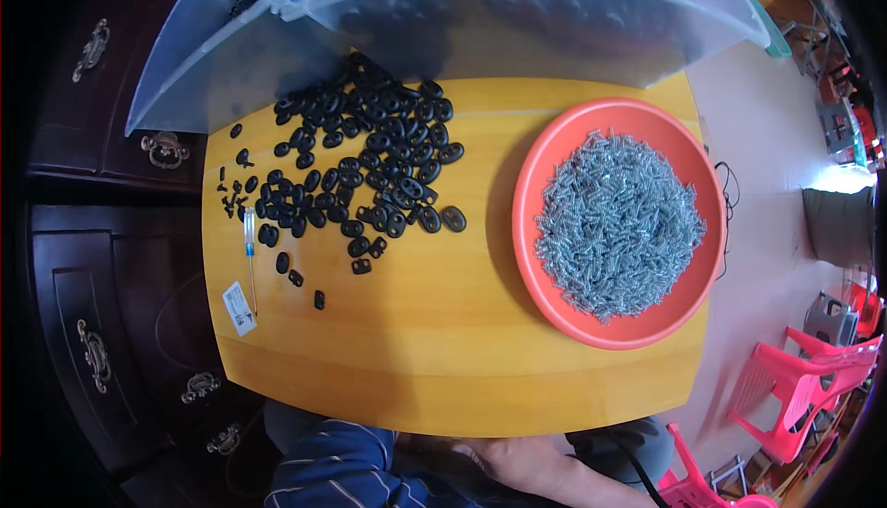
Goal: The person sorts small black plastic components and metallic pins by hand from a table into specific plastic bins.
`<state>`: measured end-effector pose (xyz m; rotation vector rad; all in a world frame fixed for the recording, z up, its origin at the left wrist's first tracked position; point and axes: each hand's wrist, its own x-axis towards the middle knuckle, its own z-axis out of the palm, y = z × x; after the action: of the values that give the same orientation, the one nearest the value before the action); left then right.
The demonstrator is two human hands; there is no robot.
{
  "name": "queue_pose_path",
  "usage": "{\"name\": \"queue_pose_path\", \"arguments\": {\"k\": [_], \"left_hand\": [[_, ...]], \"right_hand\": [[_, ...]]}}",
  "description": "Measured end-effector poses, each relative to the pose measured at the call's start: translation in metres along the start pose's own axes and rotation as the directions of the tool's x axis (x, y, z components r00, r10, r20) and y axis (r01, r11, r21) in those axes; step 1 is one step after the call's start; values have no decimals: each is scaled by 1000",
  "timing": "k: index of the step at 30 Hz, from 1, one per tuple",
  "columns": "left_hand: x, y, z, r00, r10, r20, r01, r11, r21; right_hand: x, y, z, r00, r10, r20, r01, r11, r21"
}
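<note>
My right hand (522, 460) is low, at the near edge of the yellow table (443, 351); its fingers are partly hidden and I cannot see anything in them. My left arm, in a dark blue striped sleeve (337, 466), ends at the same edge, with the hand out of sight. On the table's left half lies a loose pile of black oval two-hole plastic pieces, like cord locks (393, 152). To the right stands a red-orange bowl (528, 231) heaped with small metal springs (619, 226).
Translucent plastic bins (517, 37) holding more black pieces stand along the far edge. A screwdriver (249, 240) and a white label (239, 308) lie at the left, near small black bits (229, 203). Dark drawers (92, 323) flank the left; pink chairs (785, 379) stand right.
</note>
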<state>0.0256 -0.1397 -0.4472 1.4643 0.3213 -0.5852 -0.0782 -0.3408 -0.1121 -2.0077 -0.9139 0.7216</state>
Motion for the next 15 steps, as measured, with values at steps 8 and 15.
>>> {"name": "queue_pose_path", "arguments": {"k": [8,15], "left_hand": [[-54,20,20,985,142,93,-146,989,34],[-150,48,44,940,306,151,-322,941,100]], "right_hand": [[0,0,8,998,-49,-27,48,999,-23],[-5,-6,12,989,-104,105,102,994,30]]}}
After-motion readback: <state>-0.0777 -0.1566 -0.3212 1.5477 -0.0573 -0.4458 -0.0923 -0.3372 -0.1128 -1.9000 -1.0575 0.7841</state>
